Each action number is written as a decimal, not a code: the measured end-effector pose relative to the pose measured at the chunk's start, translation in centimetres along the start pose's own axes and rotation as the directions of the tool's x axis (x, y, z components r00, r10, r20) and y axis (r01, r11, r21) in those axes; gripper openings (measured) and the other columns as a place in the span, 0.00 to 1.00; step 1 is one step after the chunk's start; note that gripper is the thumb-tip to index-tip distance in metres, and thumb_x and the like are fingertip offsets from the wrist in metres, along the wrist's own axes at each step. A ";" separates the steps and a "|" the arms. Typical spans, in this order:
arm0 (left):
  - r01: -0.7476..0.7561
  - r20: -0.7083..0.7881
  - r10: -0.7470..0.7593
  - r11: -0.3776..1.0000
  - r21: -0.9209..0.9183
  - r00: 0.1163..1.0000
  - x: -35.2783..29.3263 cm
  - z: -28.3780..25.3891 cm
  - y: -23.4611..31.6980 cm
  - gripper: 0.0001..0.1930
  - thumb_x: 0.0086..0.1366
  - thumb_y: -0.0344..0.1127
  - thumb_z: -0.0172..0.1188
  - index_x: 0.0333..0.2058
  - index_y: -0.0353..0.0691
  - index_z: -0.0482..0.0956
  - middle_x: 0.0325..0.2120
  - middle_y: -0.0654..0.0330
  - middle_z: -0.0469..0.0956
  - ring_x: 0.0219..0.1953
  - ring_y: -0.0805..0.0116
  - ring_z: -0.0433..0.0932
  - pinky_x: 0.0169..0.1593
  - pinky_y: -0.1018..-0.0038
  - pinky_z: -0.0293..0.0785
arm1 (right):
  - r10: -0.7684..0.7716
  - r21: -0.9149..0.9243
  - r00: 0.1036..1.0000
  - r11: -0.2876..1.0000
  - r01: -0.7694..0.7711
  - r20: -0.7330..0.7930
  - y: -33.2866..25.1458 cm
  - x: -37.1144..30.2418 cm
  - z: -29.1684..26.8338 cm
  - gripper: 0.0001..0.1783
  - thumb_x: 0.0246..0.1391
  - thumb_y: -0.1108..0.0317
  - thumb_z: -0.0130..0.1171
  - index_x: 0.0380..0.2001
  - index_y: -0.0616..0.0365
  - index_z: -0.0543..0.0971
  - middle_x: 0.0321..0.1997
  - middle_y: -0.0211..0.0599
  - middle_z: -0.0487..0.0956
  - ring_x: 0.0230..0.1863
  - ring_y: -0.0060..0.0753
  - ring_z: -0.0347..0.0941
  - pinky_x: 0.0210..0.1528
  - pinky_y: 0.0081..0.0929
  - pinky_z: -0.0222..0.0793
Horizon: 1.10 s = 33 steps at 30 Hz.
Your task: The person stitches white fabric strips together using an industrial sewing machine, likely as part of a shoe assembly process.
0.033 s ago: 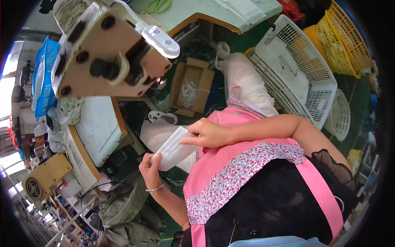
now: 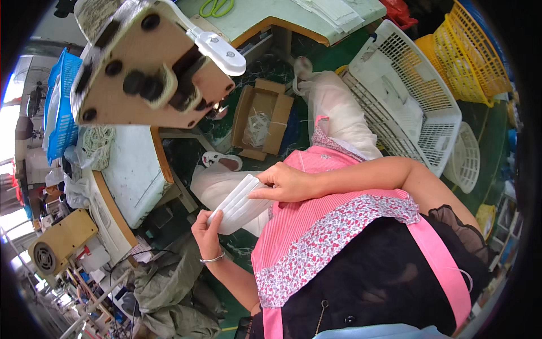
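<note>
A white pleated face mask is stretched between my two hands above my lap. My left hand pinches its lower left end, with the thumb on top and the fingers underneath. At the opposite end my right hand grips the mask, its index finger lying along the surface. The fingertips beneath the mask are hidden. Whether it is one layer or several stacked together, I cannot tell.
A sewing machine head looms at upper left, by a worktable. Between my feet sits a cardboard box with white strings inside. White basket and yellow basket stand to the right. Green scissors lie on the far table.
The view has shifted slightly, so the machine head appears a little higher. Both hands keep the same hold on the mask.
</note>
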<state>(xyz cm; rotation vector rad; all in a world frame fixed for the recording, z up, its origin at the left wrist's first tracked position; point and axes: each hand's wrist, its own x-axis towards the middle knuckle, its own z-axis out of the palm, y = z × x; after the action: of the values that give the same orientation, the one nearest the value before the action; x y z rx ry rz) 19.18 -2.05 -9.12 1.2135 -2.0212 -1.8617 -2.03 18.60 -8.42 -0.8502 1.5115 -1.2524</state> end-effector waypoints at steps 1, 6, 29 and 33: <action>-0.006 0.038 0.006 1.000 -0.010 0.999 -0.2 0.1 -0.6 0.08 0.62 0.30 0.66 0.26 0.34 0.78 0.22 0.73 0.69 0.26 0.85 0.61 0.30 0.83 0.53 | -0.099 -0.082 0.995 0.992 0.096 -0.022 0.6 0.0 0.3 0.18 0.61 0.58 0.62 0.40 0.66 0.83 0.22 0.36 0.80 0.19 0.20 0.71 0.22 0.26 0.67; 0.026 0.121 -0.016 0.996 -0.080 0.993 -0.5 1.4 -3.5 0.08 0.62 0.30 0.66 0.28 0.34 0.79 0.23 0.73 0.69 0.26 0.86 0.61 0.30 0.83 0.54 | 0.036 -0.023 0.999 0.999 -0.037 -0.027 -0.4 -2.3 0.2 0.18 0.59 0.58 0.63 0.40 0.64 0.83 0.25 0.43 0.82 0.21 0.26 0.76 0.25 0.27 0.71; -0.008 0.018 0.010 0.995 -0.096 1.000 -1.5 6.0 -3.5 0.09 0.63 0.35 0.66 0.32 0.34 0.81 0.24 0.72 0.74 0.26 0.85 0.65 0.30 0.84 0.58 | -0.084 -0.074 0.971 0.995 0.069 -0.224 1.5 -3.6 -1.0 0.17 0.54 0.60 0.64 0.38 0.65 0.83 0.31 0.50 0.83 0.29 0.34 0.79 0.36 0.32 0.72; -0.053 0.028 0.055 0.996 -0.074 0.998 -1.3 6.1 -3.5 0.10 0.63 0.35 0.66 0.32 0.33 0.81 0.24 0.71 0.75 0.26 0.85 0.66 0.30 0.84 0.59 | -0.046 -0.068 0.975 0.997 0.032 -0.217 1.1 -4.0 -1.2 0.18 0.55 0.59 0.63 0.39 0.65 0.83 0.33 0.51 0.83 0.31 0.34 0.80 0.38 0.31 0.73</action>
<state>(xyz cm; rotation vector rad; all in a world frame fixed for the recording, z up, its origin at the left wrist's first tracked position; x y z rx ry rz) 18.00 3.82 -13.10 1.1082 -1.9619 -1.9211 -1.93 22.96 -8.53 -0.8075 1.7238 -1.3685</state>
